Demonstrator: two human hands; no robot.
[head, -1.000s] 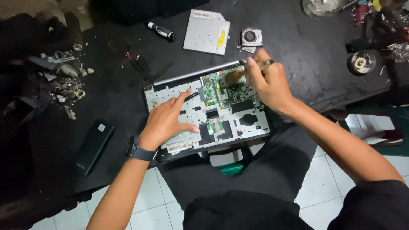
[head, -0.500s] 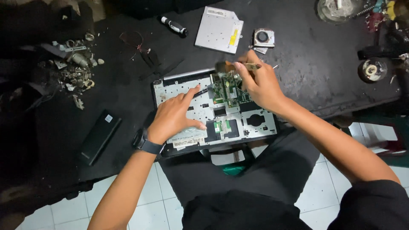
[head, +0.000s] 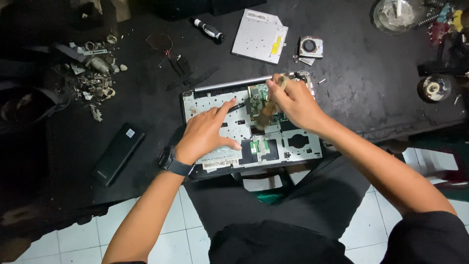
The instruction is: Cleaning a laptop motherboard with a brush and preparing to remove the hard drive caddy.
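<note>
Head view: brush (head: pixel 267 113) over laptop chassis (head: pixel 298 146)

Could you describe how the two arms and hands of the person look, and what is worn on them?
Both forearms are bare. The left hand has a dark round wristwatch on a black strap. The right hand wears nothing; a black short sleeve covers that upper arm.

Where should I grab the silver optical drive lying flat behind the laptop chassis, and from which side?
Probably pinch the silver optical drive across its two long edges, coming straight down from above. It lies flat and thin on the black table, with bare surface around those edges.
</note>
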